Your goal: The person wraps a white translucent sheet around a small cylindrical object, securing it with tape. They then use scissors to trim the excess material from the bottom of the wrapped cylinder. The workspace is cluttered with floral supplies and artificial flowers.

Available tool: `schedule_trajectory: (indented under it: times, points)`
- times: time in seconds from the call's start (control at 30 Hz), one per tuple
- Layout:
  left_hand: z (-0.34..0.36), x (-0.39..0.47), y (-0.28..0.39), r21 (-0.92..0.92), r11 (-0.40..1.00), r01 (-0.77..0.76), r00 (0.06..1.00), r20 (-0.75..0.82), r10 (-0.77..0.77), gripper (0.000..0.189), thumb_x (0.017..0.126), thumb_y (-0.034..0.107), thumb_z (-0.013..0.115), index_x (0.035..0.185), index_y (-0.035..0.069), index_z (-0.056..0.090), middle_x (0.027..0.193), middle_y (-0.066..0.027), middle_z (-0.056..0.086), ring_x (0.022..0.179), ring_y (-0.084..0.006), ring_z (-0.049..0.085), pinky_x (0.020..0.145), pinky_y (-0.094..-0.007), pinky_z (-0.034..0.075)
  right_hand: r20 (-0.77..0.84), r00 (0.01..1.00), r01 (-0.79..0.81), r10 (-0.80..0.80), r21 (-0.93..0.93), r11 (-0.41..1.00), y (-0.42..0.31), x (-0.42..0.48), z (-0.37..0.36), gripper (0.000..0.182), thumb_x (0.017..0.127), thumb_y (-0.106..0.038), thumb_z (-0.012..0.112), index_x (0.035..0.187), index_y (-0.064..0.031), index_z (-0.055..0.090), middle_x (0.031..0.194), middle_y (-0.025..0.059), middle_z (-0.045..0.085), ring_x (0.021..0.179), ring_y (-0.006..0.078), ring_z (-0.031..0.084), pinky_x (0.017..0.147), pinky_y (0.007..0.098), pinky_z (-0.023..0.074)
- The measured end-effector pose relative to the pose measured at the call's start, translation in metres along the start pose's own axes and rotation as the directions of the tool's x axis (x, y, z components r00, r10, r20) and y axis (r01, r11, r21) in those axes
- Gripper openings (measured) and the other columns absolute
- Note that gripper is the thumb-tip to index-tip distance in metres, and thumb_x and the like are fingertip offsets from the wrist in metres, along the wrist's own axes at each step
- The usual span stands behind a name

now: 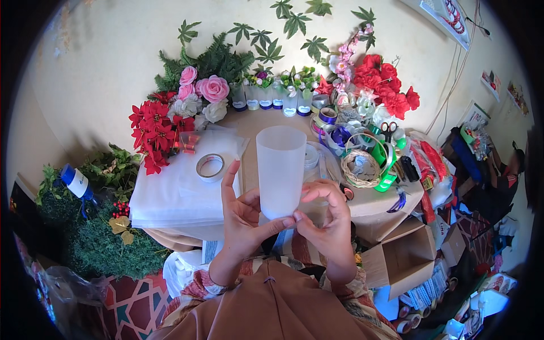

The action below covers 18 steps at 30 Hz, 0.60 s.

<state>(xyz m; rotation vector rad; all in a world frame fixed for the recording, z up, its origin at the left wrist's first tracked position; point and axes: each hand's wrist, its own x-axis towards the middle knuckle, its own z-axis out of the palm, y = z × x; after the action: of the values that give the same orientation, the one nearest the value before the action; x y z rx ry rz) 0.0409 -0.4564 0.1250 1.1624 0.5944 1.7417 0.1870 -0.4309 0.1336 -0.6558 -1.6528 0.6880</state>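
A translucent frosted cylinder (281, 174), open at its top, stands upright between my hands above the table's near edge. My left hand (246, 216) grips its lower left side, with the thumb across the base and the index finger pointing up. On the right, my right hand (325, 216) has its thumb at the base's lower right and its curled fingers by the wall. Left of the cylinder, a roll of tape (210, 167) lies on a stack of translucent plastic sheets (170, 199).
Artificial red poinsettias (155, 123) and pink roses (213, 88) stand at the back left. Small decorated cylinders (265, 95) line the wall. A wicker basket (361, 169), black-handled scissors (388, 129) and ribbon rolls (327, 115) crowd the right. An open cardboard box (408, 259) sits below.
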Motion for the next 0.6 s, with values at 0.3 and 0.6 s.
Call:
schedule_trajectory:
  times: [0.3,0.6]
  points:
    - [-0.003,0.000,0.003,0.020,0.999,0.039,0.999,0.010,-0.039,0.105,0.064,-0.002,0.075,0.136,0.009,-0.001,0.102,-0.0199,0.059,0.096,-0.0241,0.059,0.089,-0.0369,0.042,0.098,0.977,0.208,-0.191,-0.215,0.954,-0.007,0.003,-0.008,0.029,0.059,-0.005,0.071,0.084,-0.0121,0.059,0.098,0.0045,0.058,0.096,0.0250,0.048,0.086,0.0362,0.0304]
    - [-0.006,-0.002,0.006,0.074,0.992,0.098,0.995,0.030,-0.100,0.101,0.067,0.001,0.074,0.135,0.008,0.000,0.102,-0.0221,0.059,0.097,-0.0246,0.059,0.089,-0.0370,0.042,0.235,0.942,0.321,-0.239,-0.427,0.845,-0.014,0.000,-0.017,0.025,0.065,-0.014,0.072,0.087,-0.0174,0.063,0.101,0.0016,0.054,0.097,0.0257,0.046,0.085,0.0401,0.0270]
